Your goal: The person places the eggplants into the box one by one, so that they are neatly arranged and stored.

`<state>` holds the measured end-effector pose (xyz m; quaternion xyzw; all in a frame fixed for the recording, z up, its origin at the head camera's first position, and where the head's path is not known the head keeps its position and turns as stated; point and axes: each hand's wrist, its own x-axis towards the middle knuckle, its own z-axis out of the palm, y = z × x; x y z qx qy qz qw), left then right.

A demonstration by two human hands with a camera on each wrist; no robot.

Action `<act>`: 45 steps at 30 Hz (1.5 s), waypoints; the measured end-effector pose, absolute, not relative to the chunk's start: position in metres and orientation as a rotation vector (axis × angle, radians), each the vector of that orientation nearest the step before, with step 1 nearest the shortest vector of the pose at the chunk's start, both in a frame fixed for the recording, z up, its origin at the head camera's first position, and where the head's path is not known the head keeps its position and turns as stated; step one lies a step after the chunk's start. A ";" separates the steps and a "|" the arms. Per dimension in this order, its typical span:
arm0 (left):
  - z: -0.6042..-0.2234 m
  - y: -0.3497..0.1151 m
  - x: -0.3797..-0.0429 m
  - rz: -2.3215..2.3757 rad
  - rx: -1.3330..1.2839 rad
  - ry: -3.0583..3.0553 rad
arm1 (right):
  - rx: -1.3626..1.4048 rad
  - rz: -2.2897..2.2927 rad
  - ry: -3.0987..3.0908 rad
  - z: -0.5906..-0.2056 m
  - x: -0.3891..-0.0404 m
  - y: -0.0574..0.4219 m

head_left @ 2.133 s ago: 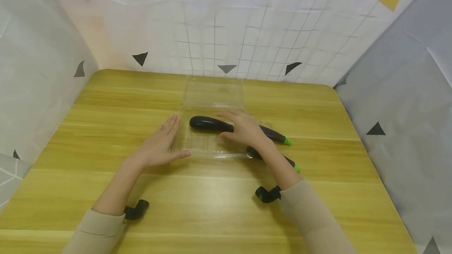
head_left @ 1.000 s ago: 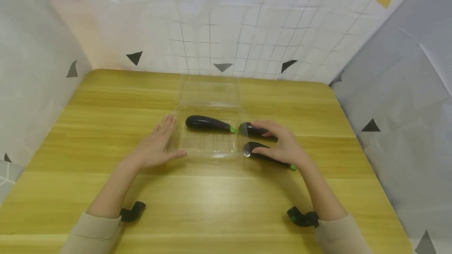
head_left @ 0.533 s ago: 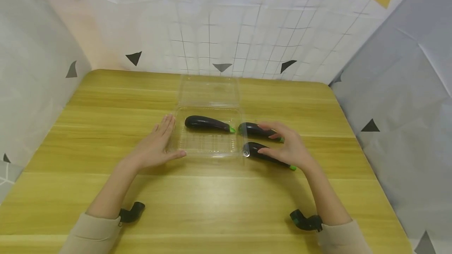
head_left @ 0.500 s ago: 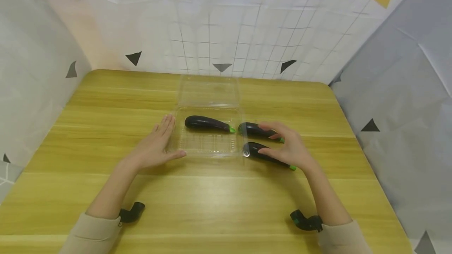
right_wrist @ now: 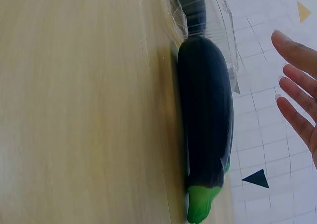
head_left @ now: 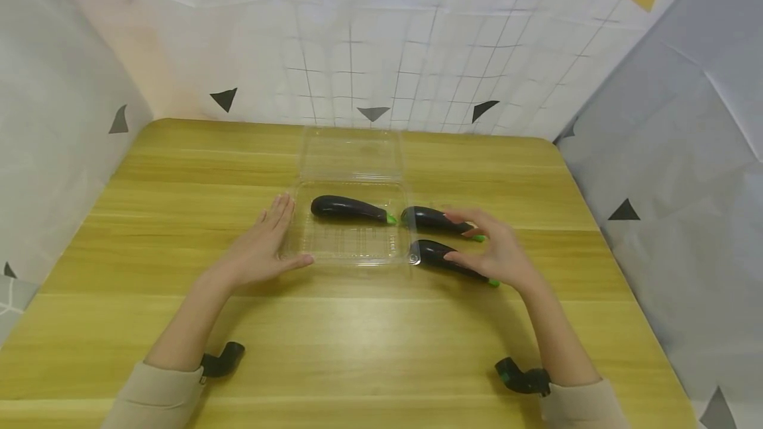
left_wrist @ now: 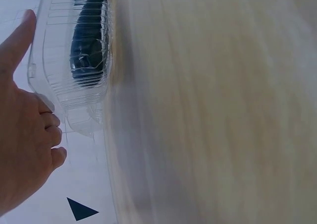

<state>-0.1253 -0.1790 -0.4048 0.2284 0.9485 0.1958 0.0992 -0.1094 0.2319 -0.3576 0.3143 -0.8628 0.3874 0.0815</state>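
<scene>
The right grip [head_left: 491, 247], thumb and fingers spread and holding nothing, hangs above a near eggplant [head_left: 434, 255] and a far eggplant [head_left: 430, 218] on the counter [head_left: 357, 343]. The wall of a clear container [head_left: 348, 243] stands between them and a third eggplant [head_left: 346, 208] inside; the left grip [head_left: 259, 250], fingers straight, rests against its left side.

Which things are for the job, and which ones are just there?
Seem part of the job:
box
inside eggplant
far outside eggplant
near outside eggplant
left hand, beside the box
right hand, near the outside eggplants

Seem just there:
table
wall
wrist cameras
</scene>
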 end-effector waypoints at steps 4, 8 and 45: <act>-0.405 -0.178 -0.125 0.578 0.669 2.799 | 0.940 1.135 -2.555 -0.358 -0.108 0.237; -0.405 -0.178 -0.125 0.580 0.670 2.799 | 0.915 1.114 -2.558 -0.359 -0.106 0.242; -0.404 -0.178 -0.124 0.573 0.671 2.802 | 0.689 0.938 -2.838 -0.434 -0.110 0.268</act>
